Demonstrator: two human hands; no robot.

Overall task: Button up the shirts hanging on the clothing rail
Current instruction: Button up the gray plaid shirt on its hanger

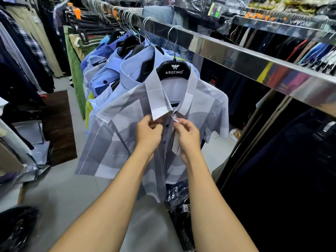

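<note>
At the front of a crowded clothing rail (227,46), I work both hands at the neck of a grey-and-white checked shirt (116,135) that hangs on a black hanger (173,70) marked ARISTINO. My left hand (148,133) sits just under the left collar point, its fingers (154,127) curled tight and pinching the left edge of the shirt's front opening. My right hand (187,135) is close beside it, fingers (179,124) narrowed to a pinch on the right edge, just below the collar, where a small white bit of cloth shows at the fingertips. The two edges stand slightly apart between my hands; two dark buttons (164,142) show on the strip below the left hand. A pale paper tag (176,142) hangs by the right hand's palm. Whether the top button is through its hole I cannot tell. Behind this shirt, a row of blue shirts (109,70) hangs on the same rail. Dark clothes (283,160) hang below the rail at right, and plastic-wrapped packs (179,202) lie on the floor (63,188) beneath the shirt.
</note>
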